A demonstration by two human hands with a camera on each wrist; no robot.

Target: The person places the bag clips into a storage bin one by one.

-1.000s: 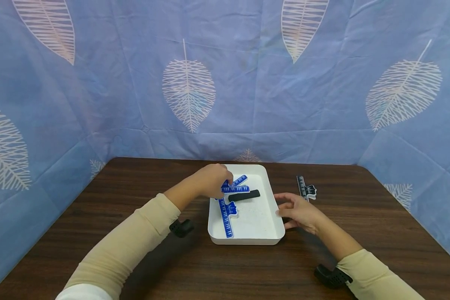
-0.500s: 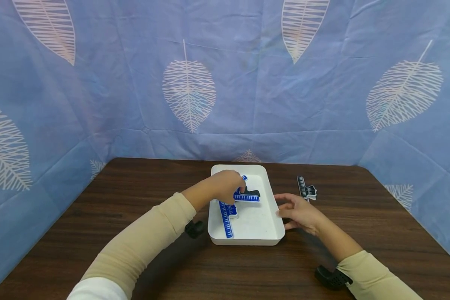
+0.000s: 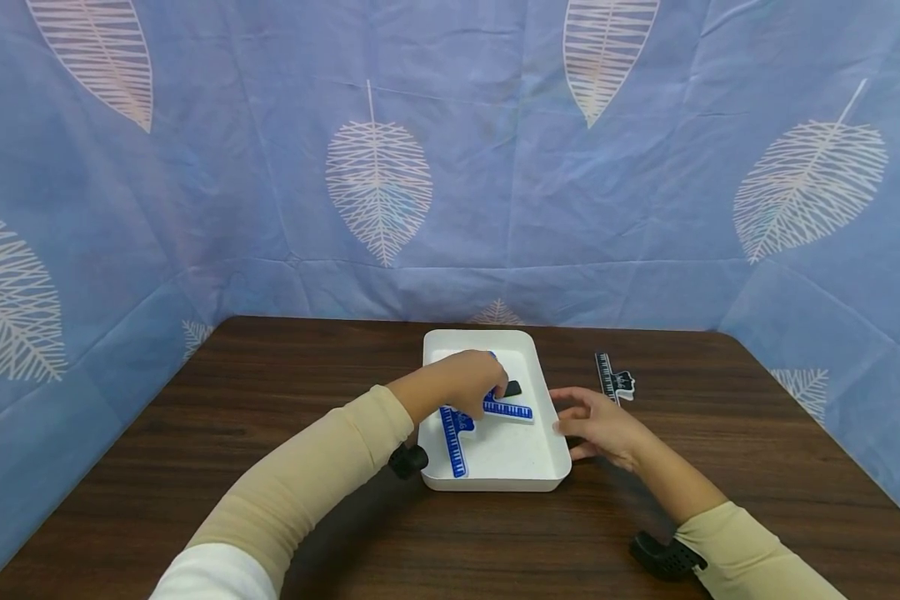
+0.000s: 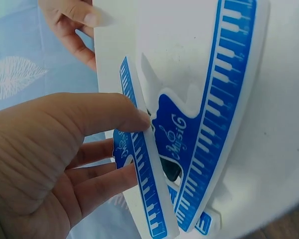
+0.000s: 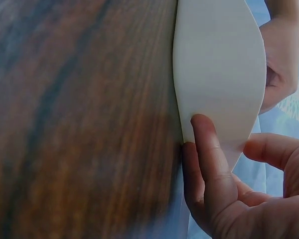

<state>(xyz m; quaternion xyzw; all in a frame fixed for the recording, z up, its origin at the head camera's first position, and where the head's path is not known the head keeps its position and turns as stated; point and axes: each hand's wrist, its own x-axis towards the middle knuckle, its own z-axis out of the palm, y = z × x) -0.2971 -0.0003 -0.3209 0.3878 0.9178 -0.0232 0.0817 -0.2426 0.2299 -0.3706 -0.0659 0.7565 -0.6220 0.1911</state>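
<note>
My left hand [image 3: 471, 382] reaches over the white tray [image 3: 510, 482], pinching a blue music clip [image 4: 145, 184] with a piano-key strip between thumb and fingers. Another blue music clip [image 3: 453, 442], with the same print, lies at the tray's left side. A black piece [image 3: 513, 388] in the tray shows just past my left fingers, mostly hidden by that hand. On the tray's right side, my right hand [image 3: 596, 425] has its relaxed fingers against the outer wall, one fingertip at the rim, as the right wrist view shows.
A black clip [image 3: 613, 379] with a piano-key strip lies on the dark wooden table [image 3: 330, 350], right of the tray. Behind the table hangs a blue cloth [image 3: 480, 183] with white leaf prints. Part of another blue clip [image 4: 209, 224] pokes out below in the left wrist view.
My left hand has moved right and toward the person with the blue clip in its fingers, now covering much of the black piece. My right hand stays at the tray's side.
</note>
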